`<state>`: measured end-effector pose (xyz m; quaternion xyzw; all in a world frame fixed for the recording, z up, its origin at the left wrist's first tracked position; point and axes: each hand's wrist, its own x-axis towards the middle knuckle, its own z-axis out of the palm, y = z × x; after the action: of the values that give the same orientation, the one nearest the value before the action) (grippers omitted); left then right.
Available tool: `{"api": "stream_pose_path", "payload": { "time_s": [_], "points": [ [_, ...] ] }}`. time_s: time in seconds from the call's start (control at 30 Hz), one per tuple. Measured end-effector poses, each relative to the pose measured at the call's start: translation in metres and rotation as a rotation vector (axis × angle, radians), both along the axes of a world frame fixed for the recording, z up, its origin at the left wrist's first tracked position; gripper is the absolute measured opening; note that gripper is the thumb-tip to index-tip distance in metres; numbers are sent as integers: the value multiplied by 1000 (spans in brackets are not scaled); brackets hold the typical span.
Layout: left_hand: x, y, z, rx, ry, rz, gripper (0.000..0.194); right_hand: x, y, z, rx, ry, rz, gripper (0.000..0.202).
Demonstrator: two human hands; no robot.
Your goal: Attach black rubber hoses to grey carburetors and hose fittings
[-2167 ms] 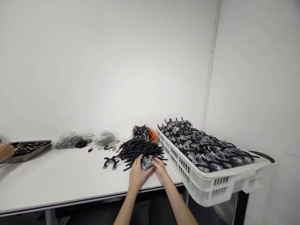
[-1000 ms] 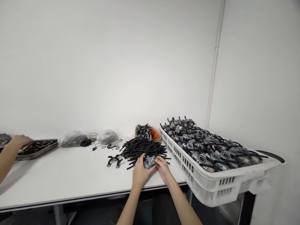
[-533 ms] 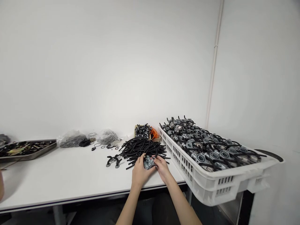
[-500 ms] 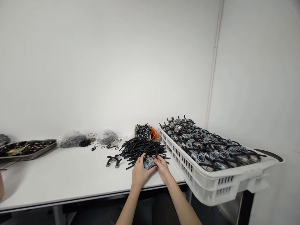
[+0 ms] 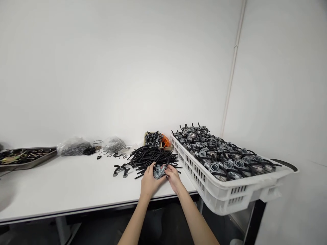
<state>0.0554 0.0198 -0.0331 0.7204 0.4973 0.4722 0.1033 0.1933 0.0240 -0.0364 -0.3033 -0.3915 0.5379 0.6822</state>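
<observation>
Between my two hands, just above the front part of the white table, is a small grey metal carburetor [image 5: 158, 172]. My left hand [image 5: 149, 182] is closed round its left side. On the right side, the fingers of my right hand [image 5: 173, 177] press against the carburetor and a short black hose at its top. Right behind my hands lies a loose heap of black rubber hoses [image 5: 150, 156]. To the left of that heap, a pair of black bent parts with round grey ends [image 5: 121, 170] stands on the table.
At right, a white plastic crate [image 5: 201, 185] holds many carburetors with hoses. Behind the hoses sit a yellow bin [image 5: 145, 139] of small parts and an orange container [image 5: 166, 141]. Plastic bags [image 5: 75, 147] and rubber rings lie along the wall, with a metal tray [image 5: 38, 162] at far left.
The whole view has shifted slightly, so the table and crate appear a little higher and further left. Both hands keep hold of the carburetor. A bit of skin at the left edge has gone from view.
</observation>
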Motion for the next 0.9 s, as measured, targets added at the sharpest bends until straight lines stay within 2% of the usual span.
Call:
{"api": "stream_pose_path", "payload": {
  "time_s": [0.17,0.37,0.73,0.9],
  "points": [
    [0,-3,1,9,-5,-17,74,0,1,-2,7,-8,-21,28],
    [0,-3,2,22,-9,-22,74,1,-2,-1,5,-22,5,36],
    [0,-3,2,19,-10,-43,75,0,1,-4,39,-61,-60,34],
    [0,-3,3,19,-12,-35,77,1,1,-4,49,-57,-48,35]
  ]
}}
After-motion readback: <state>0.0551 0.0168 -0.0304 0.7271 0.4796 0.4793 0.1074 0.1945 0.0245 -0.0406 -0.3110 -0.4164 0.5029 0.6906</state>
